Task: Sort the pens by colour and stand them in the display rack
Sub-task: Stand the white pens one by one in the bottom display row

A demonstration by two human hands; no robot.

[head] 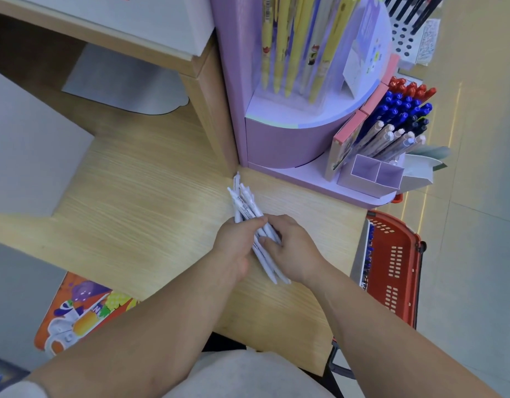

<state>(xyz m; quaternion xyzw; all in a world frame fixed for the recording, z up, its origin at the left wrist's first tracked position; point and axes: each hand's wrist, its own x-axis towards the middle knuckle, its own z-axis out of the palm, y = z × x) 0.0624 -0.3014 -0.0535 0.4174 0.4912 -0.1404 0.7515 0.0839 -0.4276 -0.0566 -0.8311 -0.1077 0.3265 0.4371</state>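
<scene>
A bundle of several white pens (246, 207) lies on the wooden shelf (150, 196), tips pointing toward the purple display rack (279, 139). My left hand (233, 245) grips the bundle from the left, thumb over the top. My right hand (294, 248) holds the same bundle from the right, fingers curled round the barrels. The pens' lower ends stick out below my hands. In the rack's right side stand red pens (411, 89), blue pens (405, 106) and beige pens (388, 139). Two small purple compartments (374, 170) sit at its front.
A red shopping basket (394, 268) with a box of pens stands to the right below the shelf. Yellow packaged pens (294, 44) hang in the rack's upper part. A colourful carton (78, 311) lies at the lower left. A white box (127, 21) sits on the upper shelf.
</scene>
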